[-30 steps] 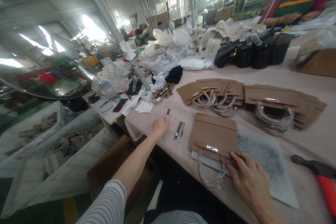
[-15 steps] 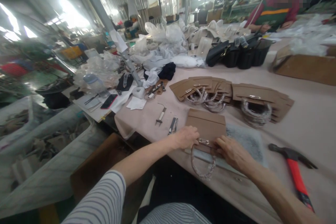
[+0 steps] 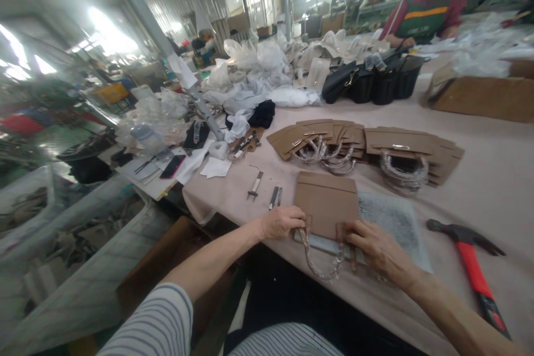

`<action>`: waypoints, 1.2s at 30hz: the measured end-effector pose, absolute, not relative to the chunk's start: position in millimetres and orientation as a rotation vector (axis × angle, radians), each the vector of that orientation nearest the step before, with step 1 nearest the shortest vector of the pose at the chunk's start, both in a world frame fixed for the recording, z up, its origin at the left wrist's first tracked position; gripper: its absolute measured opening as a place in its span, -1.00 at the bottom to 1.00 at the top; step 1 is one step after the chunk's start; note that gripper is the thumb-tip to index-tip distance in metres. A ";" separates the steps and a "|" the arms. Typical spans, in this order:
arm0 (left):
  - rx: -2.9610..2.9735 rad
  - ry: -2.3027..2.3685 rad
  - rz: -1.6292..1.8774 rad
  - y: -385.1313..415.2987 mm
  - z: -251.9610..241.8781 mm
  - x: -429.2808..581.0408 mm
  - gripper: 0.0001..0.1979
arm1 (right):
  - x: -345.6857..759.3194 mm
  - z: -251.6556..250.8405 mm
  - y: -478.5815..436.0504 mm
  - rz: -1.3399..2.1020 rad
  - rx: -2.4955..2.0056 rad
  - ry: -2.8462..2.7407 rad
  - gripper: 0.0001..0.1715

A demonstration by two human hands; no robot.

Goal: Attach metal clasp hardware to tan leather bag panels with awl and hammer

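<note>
A brown flat bag panel (image 3: 325, 200) lies in front of me, partly over a grey speckled slab (image 3: 390, 222). From its near edge hangs a handle (image 3: 323, 272) in clear wrapping. My left hand (image 3: 286, 222) is closed at the panel's near left corner, gripping the left end of the handle. My right hand (image 3: 371, 239) pinches at the near right corner, where the handle's other end meets the panel; exactly what lies between those fingers is partly hidden.
A red-handled hammer (image 3: 473, 267) lies at the right. Brown panels with wrapped handles (image 3: 404, 172) are fanned out behind. Small tools (image 3: 273, 198), a phone (image 3: 173, 167), black bags (image 3: 371, 80) and a cardboard box (image 3: 479, 97) stand around. A person (image 3: 425, 16) is across the table.
The metal clasp on the panel's near edge has gone from view. My left hand has shifted slightly left, onto the handle's end. The small strip ends now show at both near corners.
</note>
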State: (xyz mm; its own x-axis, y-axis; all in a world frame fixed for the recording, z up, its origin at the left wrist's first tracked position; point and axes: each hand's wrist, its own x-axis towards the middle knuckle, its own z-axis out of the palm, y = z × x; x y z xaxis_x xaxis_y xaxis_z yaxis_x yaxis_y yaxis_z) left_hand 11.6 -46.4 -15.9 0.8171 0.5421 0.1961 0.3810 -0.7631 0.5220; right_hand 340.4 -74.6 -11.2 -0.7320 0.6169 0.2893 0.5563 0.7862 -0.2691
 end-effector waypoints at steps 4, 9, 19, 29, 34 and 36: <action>2.299 0.793 0.430 -49.8 -3.6 11.4 -0.69 | 338.2 -24.9 -78.9 0.117 -0.902 -2.430 -0.60; 2.230 0.775 0.587 -52.5 -9.2 14.5 -0.77 | 337.0 -45.5 -76.6 -0.008 -0.867 -2.289 -0.55; 2.485 0.870 0.797 -71.9 -47.8 39.5 -0.67 | 344.6 -57.2 -74.7 0.033 -0.897 -2.223 -0.55; 1.839 2.155 0.447 -49.9 -3.2 -10.6 -0.75 | 324.4 -52.1 -85.5 -0.077 -1.069 -2.126 -0.68; 1.577 2.177 0.115 -28.0 9.7 -16.7 -0.68 | 322.9 -46.1 -85.2 -0.079 -1.110 -2.134 -0.71; 1.541 2.157 0.132 -22.2 8.5 -14.0 -0.77 | 322.1 -44.9 -85.8 -0.067 -1.128 -2.130 -0.71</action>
State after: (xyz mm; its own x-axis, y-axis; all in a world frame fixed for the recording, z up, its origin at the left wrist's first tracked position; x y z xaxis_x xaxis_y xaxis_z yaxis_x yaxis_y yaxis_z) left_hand -14.0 -22.2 8.5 -0.2487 0.9118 -0.3266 0.8654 0.3607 0.3479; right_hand 322.1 -85.8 -44.9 -0.3630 0.7024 0.6122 0.7396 0.6169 -0.2692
